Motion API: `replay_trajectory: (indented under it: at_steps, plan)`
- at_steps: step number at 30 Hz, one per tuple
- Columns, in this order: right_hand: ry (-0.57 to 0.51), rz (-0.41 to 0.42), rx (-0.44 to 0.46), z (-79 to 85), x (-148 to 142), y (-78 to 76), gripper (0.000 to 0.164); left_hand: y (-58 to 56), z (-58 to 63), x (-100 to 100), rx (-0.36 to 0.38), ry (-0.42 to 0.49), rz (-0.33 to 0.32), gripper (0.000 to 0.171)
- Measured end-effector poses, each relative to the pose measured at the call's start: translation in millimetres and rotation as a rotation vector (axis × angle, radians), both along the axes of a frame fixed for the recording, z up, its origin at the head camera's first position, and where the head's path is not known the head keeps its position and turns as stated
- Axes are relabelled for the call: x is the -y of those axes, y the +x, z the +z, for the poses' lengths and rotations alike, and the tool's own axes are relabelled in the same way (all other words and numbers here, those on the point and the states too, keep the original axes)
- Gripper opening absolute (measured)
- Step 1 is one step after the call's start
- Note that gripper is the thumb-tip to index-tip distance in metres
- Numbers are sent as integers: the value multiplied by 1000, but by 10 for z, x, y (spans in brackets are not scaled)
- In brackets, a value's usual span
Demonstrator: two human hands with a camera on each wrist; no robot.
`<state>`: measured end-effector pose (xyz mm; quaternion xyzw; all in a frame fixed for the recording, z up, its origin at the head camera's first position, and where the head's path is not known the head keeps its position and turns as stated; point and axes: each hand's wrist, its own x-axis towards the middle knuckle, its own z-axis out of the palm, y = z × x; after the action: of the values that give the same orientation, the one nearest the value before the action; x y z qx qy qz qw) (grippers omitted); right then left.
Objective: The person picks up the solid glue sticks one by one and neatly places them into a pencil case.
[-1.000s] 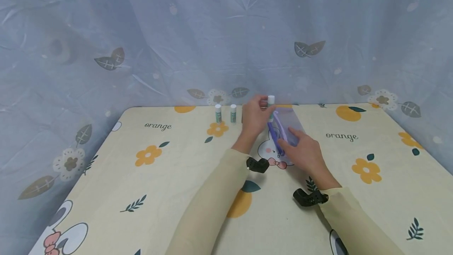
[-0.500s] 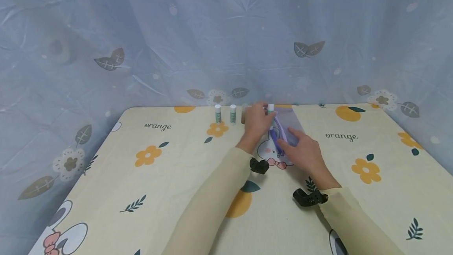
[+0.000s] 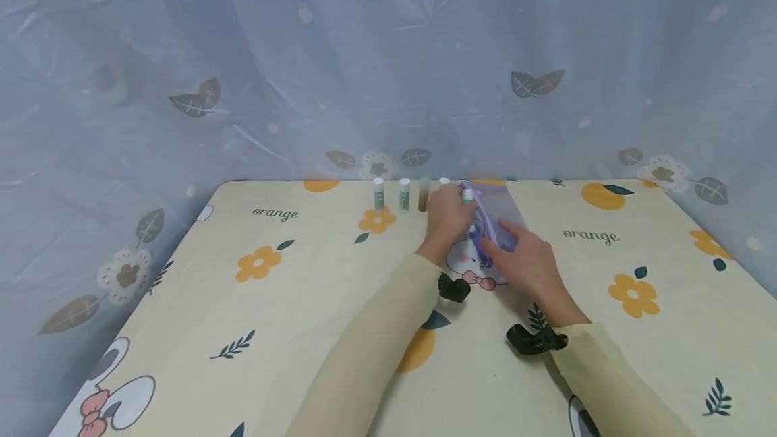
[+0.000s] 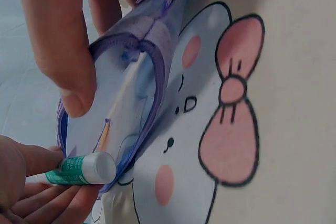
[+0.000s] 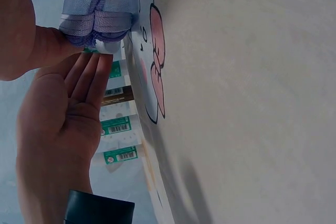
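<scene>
My left hand (image 3: 449, 216) pinches a small glue stick (image 4: 76, 170) with a green label and white cap. It sits at the mouth of a purple zip pouch (image 4: 140, 32) made of sheer mesh. With thumb and fingers on the pouch's side, my right hand (image 3: 527, 265) grips it, and the mouth gapes in a rounded loop in the left wrist view. A thin pale and orange strip shows inside. From the right wrist, the pouch's near end (image 5: 113, 3) partly hides the glue stick beyond it.
Several tubes stand upright in a row at the table's back edge: two white-capped glue sticks (image 3: 379, 194), a brown tube (image 3: 423, 195) and another white cap (image 3: 444, 181) partly behind my left hand. A patterned blue curtain (image 3: 388, 66) hangs behind the table.
My left hand has brought the glue stick down and towards the pouch's mouth, uncovering the brown tube and the white cap beside it. My right hand stays on the pouch.
</scene>
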<state>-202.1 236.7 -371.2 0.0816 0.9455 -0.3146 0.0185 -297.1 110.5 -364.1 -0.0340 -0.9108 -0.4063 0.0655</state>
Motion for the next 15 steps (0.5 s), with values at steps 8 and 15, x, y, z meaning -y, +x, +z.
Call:
replay_trajectory:
  at_steps: [8, 15]
  plan:
    - [5, 6, -13, -10, -15, 17, 78, 46, 19, -61, 90, 33, 50, 21]
    - [7, 10, -15, -10, 1, 8, 79, 26, 46, -59, 142, 73, 68, 23]
